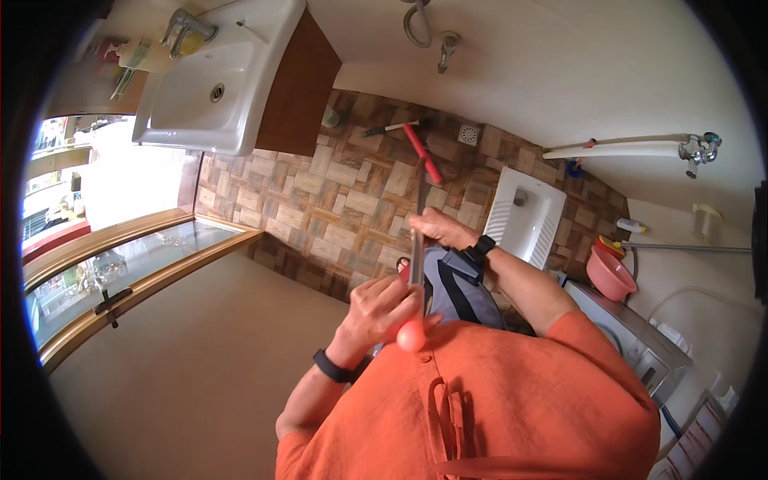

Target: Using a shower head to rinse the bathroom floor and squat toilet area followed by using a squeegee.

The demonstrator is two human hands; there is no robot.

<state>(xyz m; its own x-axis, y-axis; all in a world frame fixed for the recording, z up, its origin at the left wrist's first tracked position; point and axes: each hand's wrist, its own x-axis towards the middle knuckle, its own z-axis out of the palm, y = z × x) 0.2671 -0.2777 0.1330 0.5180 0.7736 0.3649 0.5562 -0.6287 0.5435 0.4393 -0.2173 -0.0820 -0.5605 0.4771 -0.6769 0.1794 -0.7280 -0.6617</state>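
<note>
A long-handled floor squeegee or mop reaches from my chest to the tiled floor. Its grey pole (417, 258) ends near my body in a rounded red-orange cap (411, 336), and its narrow red head (423, 153) meets the floor at the far end. My left hand (384, 309) grips the pole's upper end just beyond the cap. Farther down, my right hand (443, 228) is closed around the same pole. Beyond the head's left side, a brush (390, 128) with a dark end and pale handle lies on the tiles.
A white squat toilet (523, 219) is set in the floor at right, with a drain grate (468, 135) nearby. At upper left is a washbasin (195, 111) on a brown cabinet (300, 90). A pink basin (611, 273) stands right. A framed glass door (144, 264) stands left.
</note>
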